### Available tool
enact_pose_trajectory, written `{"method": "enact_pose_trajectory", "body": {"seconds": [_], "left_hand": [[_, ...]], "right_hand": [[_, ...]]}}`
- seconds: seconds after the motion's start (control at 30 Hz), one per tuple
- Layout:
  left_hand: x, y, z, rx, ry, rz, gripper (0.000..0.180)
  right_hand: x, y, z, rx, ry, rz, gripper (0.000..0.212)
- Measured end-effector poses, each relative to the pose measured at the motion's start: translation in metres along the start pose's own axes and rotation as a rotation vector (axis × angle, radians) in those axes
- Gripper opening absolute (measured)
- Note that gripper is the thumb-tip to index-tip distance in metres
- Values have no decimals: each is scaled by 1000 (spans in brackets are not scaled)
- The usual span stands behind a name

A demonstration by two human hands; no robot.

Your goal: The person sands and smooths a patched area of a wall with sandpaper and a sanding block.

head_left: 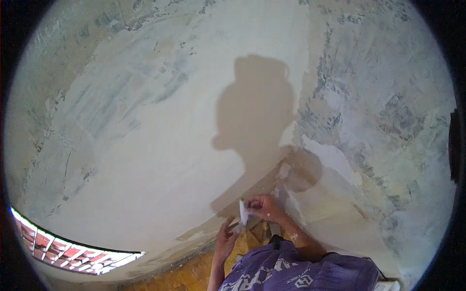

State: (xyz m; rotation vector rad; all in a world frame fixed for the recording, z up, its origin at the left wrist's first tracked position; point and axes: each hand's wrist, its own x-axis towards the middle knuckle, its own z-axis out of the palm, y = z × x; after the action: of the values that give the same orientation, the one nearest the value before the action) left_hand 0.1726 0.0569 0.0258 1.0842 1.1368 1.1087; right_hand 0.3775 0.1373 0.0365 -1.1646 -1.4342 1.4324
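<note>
The right hand [264, 207] pinches a small white flat blade [242, 212], thin and pale, seen nearly edge-on, its fingers closed on it. The left hand [226, 238] lies just below the blade, fingers loosely spread, touching its lower edge. Both hover before the patchy plastered wall [160, 145], above the wooden floor [194, 274].

Patchy plaster wall [160, 145], head shadow [257, 106], window grille [73, 252], wood floor [189, 274]
</note>
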Motion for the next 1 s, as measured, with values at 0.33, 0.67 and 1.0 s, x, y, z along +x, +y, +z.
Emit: {"method": "enact_pose_trajectory", "body": {"seconds": [0.33,0.67,1.0], "left_hand": [[4,-18,-4,-402,-200,-356,18],[4,-14,12,-278,-236,-328,25],[38,-27,37,-597,48,-172,21]], "right_hand": [[-56,16,34,403,-61,-7,37],[-54,60,20,-102,-2,-22,41],[-41,42,4,537,-208,161,52]]}}
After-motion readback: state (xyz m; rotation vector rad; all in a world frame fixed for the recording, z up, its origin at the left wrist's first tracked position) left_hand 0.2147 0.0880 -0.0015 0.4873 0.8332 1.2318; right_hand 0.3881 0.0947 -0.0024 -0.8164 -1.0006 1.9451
